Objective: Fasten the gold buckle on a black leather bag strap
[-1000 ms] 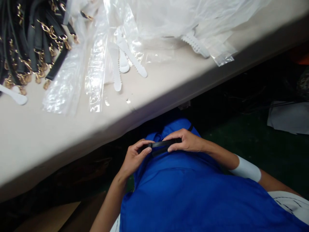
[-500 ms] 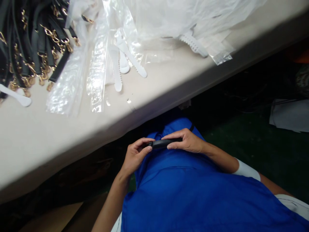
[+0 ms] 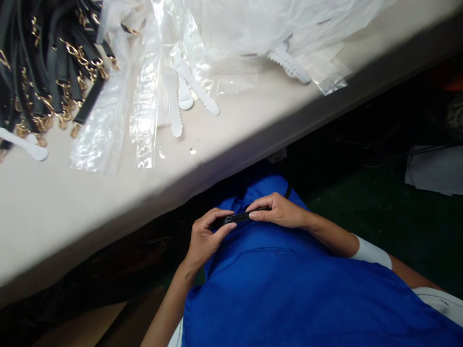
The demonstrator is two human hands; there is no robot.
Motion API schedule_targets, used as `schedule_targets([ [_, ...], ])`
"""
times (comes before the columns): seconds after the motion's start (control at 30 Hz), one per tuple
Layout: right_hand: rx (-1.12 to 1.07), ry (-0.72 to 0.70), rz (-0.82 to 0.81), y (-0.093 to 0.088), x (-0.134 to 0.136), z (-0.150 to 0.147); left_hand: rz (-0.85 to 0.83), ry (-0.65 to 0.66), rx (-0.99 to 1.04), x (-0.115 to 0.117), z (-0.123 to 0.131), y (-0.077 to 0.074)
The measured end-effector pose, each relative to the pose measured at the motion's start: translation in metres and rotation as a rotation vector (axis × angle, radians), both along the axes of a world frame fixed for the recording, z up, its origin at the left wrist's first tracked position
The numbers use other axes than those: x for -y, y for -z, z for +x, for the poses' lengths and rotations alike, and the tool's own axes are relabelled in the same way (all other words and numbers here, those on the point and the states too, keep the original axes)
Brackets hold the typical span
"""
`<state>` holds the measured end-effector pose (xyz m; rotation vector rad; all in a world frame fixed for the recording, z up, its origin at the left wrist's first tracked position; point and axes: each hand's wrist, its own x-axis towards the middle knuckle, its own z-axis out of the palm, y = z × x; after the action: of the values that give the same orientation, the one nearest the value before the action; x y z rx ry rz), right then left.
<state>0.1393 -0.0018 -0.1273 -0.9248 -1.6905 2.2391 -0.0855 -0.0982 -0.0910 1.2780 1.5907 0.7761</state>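
Over my lap, both hands hold a narrow black strap (image 3: 240, 217), which looks folded or coiled on itself. My left hand (image 3: 207, 235) pinches its left end, the thumb below and the fingers above, near a small black band or buckle too dark to make out. My right hand (image 3: 279, 212) is closed on the other end with thumb and fingertips, hiding part of it. Blue cloth (image 3: 253, 274) of my apron lies beneath the strap.
On the pale table (image 3: 119, 202) lie a heap of black straps (image 3: 61, 62) with gold clasps, clear plastic bags (image 3: 144, 106), white toothed plastic strips (image 3: 174, 103) and a grey toothed strip (image 3: 289, 65). Cardboard (image 3: 83, 323) is at lower left, pale sheets (image 3: 436, 168) at right.
The strap has turned a little in my fingers and shows a narrower side. My left thumb has slid slightly right along it; the table items have stayed put.
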Motion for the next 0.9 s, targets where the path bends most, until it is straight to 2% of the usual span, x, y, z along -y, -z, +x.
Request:
schedule_targets([
  [0.17,0.167,-0.095,0.380,-0.011,0.004,-0.004,0.115,-0.003,-0.107,0.004,0.005,0.002],
  [0.23,0.173,-0.119,0.412,-0.015,0.006,-0.006,0.137,0.014,-0.118,0.005,0.006,0.002],
  [0.47,0.018,-0.045,0.135,-0.015,0.004,-0.012,0.318,0.089,-0.116,0.003,0.008,0.000],
  [0.63,0.096,-0.109,0.127,-0.021,0.000,-0.014,0.403,0.121,-0.123,0.002,0.007,0.002],
  [0.8,-0.026,-0.143,0.011,-0.023,0.000,-0.013,0.426,0.160,-0.090,0.003,0.010,-0.001],
  [0.9,-0.027,-0.123,-0.037,-0.020,-0.001,-0.012,0.396,0.115,-0.052,0.004,0.017,-0.004],
])
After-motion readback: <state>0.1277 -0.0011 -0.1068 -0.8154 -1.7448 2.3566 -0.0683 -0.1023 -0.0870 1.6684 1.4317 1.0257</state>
